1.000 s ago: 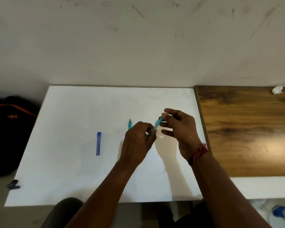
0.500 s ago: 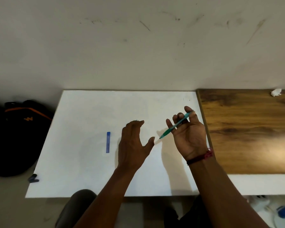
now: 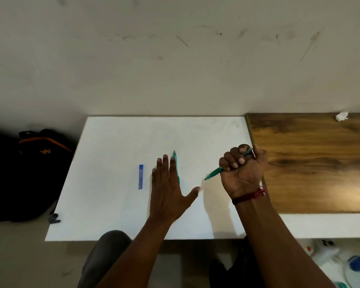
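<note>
My right hand [image 3: 242,167] grips a green pen [image 3: 214,173] in a fist, its tip pointing down-left over the white table [image 3: 116,142]. My left hand [image 3: 168,190] lies flat above the table with straight fingers and the thumb spread, holding nothing. A teal pen piece [image 3: 175,161] lies on the table just right of my left fingers, partly hidden by them. A small blue bar [image 3: 141,176] lies on the table left of my left hand.
A wooden board [image 3: 312,163] adjoins the white table on the right, with a crumpled white scrap [image 3: 341,116] at its far edge. A black backpack [image 3: 19,173] stands on the floor at left. A wall rises behind the table. Small items lie on the floor at lower right.
My hands have parted. The right hand took the green pen and closed into a fist round it. The left hand let go and flattened beside the teal piece.
</note>
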